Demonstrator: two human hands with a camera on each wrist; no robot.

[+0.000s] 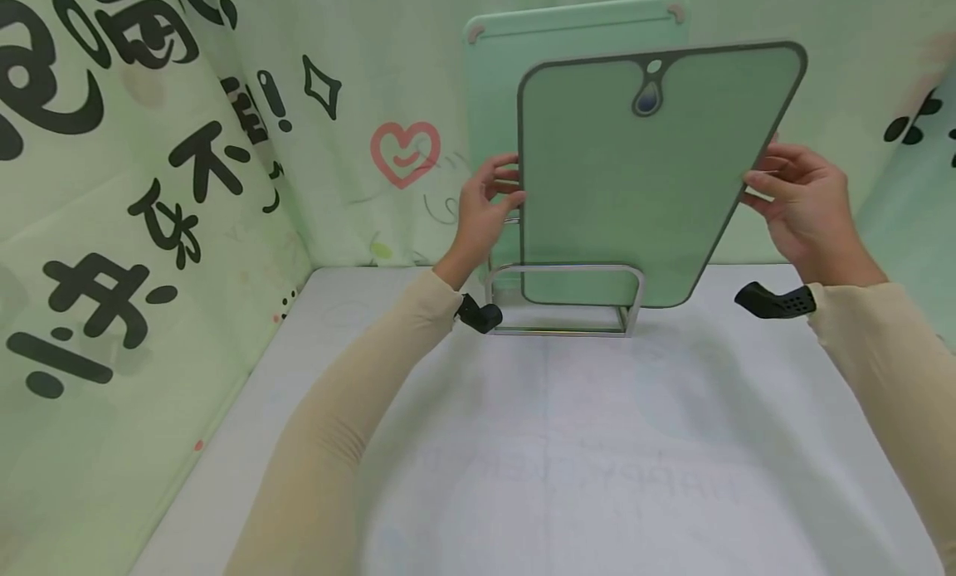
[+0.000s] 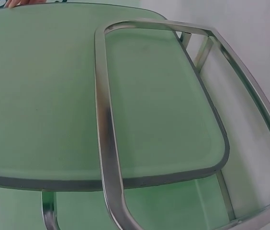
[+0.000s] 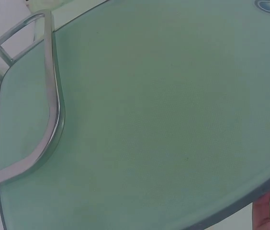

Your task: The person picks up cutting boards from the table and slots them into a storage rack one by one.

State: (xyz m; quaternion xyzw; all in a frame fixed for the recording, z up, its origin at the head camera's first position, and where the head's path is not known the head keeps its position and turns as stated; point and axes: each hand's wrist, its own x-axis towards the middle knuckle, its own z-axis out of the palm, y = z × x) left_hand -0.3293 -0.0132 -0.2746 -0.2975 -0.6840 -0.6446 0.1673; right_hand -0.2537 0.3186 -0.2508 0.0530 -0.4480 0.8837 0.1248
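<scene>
A green cutting board (image 1: pixel 635 186) with a grey rim and a teardrop hole near its top is tilted to the right. My left hand (image 1: pixel 485 207) pinches its left edge between thumb and fingers. On the other side, the right hand (image 1: pixel 802 198) grips the right edge. The board's lower part lies behind the front bar of a metal rack (image 1: pixel 568 268), as the left wrist view also shows. Behind it stands a second, mint-coloured cutting board (image 1: pixel 575 30), mostly covered by the first. Fingertips (image 3: pixel 263 213) show at the board's edge in the right wrist view.
The rack stands on a white-covered table (image 1: pixel 553 443), near its back edge. A pale green curtain (image 1: pixel 358 219) with black lettering and a red heart hangs behind and to the left. Black straps with cameras (image 1: pixel 773 300) sit at both wrists.
</scene>
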